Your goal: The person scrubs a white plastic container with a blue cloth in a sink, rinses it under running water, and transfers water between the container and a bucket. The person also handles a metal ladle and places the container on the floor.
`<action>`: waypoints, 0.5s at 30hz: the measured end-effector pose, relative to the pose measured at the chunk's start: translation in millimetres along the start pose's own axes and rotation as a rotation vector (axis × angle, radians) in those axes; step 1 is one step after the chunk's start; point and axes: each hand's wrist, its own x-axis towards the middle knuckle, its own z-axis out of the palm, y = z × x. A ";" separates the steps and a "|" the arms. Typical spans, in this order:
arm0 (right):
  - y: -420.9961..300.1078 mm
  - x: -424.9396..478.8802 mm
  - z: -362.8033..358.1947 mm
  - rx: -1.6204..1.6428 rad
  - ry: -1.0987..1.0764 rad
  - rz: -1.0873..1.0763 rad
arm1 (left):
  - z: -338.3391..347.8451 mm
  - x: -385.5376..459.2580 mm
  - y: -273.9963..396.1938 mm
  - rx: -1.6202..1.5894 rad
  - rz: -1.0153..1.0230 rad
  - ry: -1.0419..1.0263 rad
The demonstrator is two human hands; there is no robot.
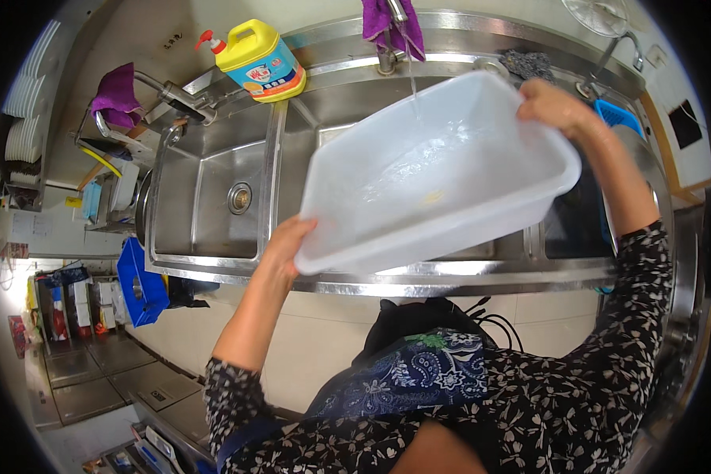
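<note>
A white rectangular plastic tub (355, 183) is held up over the middle basin of a stainless steel sink (308, 112), tilted so its inside faces me. My left hand (287, 240) grips its near left corner. At the far right end, my right hand (548, 109) has hold of the rim. Water runs from the middle faucet (398, 12) into the tub, and a shallow layer of it glistens on the tub's floor. A small yellowish patch shows on the tub's bottom; what it is, I cannot tell.
A yellow detergent jug (266, 65) with a red pump stands on the sink's back ledge. Purple cloths hang on the middle faucet and on the left faucet (183, 101). A dark scouring pad (527, 64) lies behind the tub. A blue plastic bin (139, 284) is left of the sink.
</note>
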 end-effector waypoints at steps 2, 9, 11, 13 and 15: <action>-35.3 -36.9 -18.3 -0.002 0.258 -0.029 | 18.2 26.0 -1.3 -0.065 -0.038 -0.048; -58.6 -107.9 -4.8 -0.500 0.754 -0.221 | 42.2 105.2 -3.6 0.062 0.113 -0.266; -9.2 -107.1 1.5 -0.454 0.871 -0.219 | 44.7 101.0 28.3 0.210 0.259 -0.309; 32.7 -98.7 22.7 -0.259 0.802 -0.054 | 36.9 98.0 59.8 0.295 0.374 -0.349; 70.9 -84.0 55.9 -0.122 0.808 0.050 | 42.8 75.8 91.6 0.545 0.407 -0.241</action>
